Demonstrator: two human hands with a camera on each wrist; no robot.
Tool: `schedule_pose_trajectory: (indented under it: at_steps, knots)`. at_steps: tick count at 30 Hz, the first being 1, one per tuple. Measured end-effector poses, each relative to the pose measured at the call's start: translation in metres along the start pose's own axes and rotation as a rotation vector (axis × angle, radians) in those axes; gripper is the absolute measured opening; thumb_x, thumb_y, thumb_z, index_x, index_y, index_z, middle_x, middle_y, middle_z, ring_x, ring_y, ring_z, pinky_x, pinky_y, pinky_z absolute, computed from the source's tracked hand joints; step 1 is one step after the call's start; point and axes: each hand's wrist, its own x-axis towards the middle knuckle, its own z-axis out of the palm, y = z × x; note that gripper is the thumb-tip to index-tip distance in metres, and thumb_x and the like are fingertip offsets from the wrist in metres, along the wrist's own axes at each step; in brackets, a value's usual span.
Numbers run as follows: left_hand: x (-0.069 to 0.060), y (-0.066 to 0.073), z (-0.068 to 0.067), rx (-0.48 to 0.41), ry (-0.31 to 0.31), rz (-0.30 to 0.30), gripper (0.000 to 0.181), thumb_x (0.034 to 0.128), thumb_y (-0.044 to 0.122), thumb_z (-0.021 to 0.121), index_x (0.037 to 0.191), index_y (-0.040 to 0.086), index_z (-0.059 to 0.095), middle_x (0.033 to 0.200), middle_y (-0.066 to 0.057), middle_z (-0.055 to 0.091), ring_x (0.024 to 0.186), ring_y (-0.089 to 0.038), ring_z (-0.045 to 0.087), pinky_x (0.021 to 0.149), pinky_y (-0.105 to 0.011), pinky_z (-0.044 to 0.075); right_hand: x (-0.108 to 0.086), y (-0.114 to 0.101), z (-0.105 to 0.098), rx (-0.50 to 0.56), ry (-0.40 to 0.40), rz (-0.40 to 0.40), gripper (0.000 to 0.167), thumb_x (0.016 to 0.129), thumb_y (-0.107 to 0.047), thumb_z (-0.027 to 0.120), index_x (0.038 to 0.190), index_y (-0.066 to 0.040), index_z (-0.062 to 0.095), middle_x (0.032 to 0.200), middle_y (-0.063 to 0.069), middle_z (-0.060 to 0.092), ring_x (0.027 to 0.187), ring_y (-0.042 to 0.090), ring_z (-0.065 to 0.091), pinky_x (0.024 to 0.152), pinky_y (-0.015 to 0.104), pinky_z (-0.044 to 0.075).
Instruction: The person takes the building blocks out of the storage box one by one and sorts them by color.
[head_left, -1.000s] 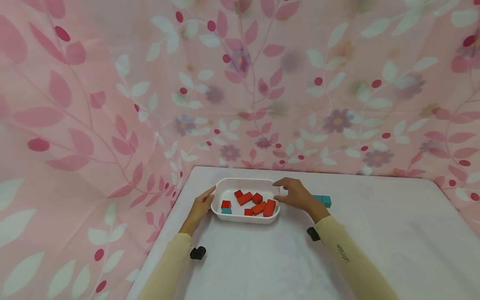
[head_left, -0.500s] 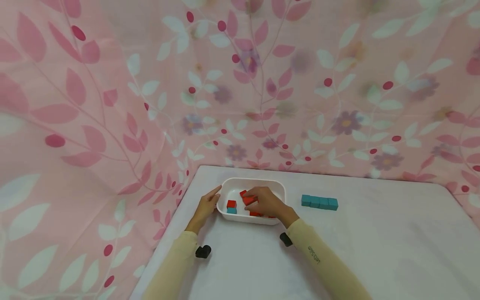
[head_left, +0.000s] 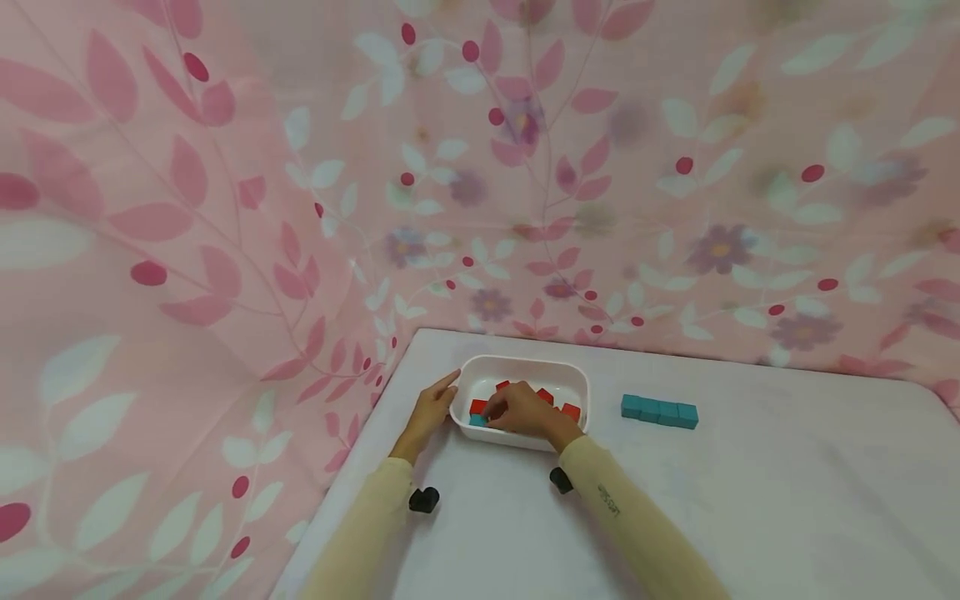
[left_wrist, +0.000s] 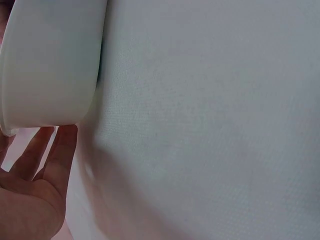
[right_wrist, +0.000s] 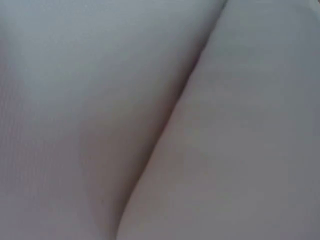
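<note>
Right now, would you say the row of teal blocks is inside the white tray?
No, the teal row lies on the table, apart from the white tray.

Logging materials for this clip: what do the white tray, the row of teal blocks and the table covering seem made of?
White tray: probably plastic, faintly glossy, judging by its smooth, rounded wall.
Teal blocks: matte, evenly coloured; painted wood or foam, unclear.
Table covering: likely fabric, matte, with fine woven-looking texture.

A pink floral cloth (head_left: 480,192) hangs behind and left of the white-covered table (head_left: 780,492).
</note>
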Motion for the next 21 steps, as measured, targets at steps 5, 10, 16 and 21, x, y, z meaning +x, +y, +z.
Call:
schedule_pose_trajectory:
  at_steps: [5, 10, 16, 21]
  knots:
    - [-0.001, 0.0, 0.002, 0.009, 0.01, 0.01, 0.041, 0.1027, 0.022, 0.051, 0.143, 0.024, 0.052, 0.151, -0.005, 0.042, 0.137, -0.024, 0.038, 0.104, -0.044, 0.042, 0.004, 0.0, 0.005, -0.001, 0.026, 0.003, 0.025, 0.08, -0.02, 0.082, 0.103, -0.009, 0.077, 0.088, -0.004, 0.071, 0.078, 0.008, 0.062, 0.074, 0.021, 0.054]
    - [-0.002, 0.002, 0.002, 0.002, 0.016, 0.018, 0.04, 0.1026, 0.02, 0.051, 0.143, 0.022, 0.052, 0.151, -0.007, 0.042, 0.137, -0.025, 0.038, 0.104, -0.046, 0.042, 0.006, 0.001, 0.007, -0.016, 0.016, 0.022, 0.027, 0.08, -0.022, 0.082, 0.104, -0.01, 0.077, 0.09, -0.003, 0.072, 0.079, 0.007, 0.062, 0.075, 0.021, 0.054]
    - [-0.002, 0.001, 0.002, 0.02, 0.021, 0.028, 0.04, 0.1022, 0.019, 0.052, 0.143, 0.021, 0.053, 0.15, -0.008, 0.043, 0.139, -0.027, 0.036, 0.106, -0.046, 0.039, 0.006, 0.007, 0.01, -0.016, 0.024, -0.014, 0.027, 0.082, -0.024, 0.08, 0.105, -0.012, 0.076, 0.091, -0.005, 0.072, 0.081, 0.005, 0.064, 0.079, 0.023, 0.054]
    - [-0.001, 0.0, 0.002, 0.029, 0.022, 0.031, 0.04, 0.1026, 0.019, 0.051, 0.143, 0.02, 0.052, 0.15, -0.008, 0.043, 0.14, -0.028, 0.035, 0.107, -0.047, 0.038, 0.001, 0.01, 0.007, 0.022, 0.04, -0.005, 0.028, 0.082, -0.021, 0.081, 0.107, -0.01, 0.076, 0.093, -0.002, 0.073, 0.082, 0.007, 0.064, 0.08, 0.024, 0.055]
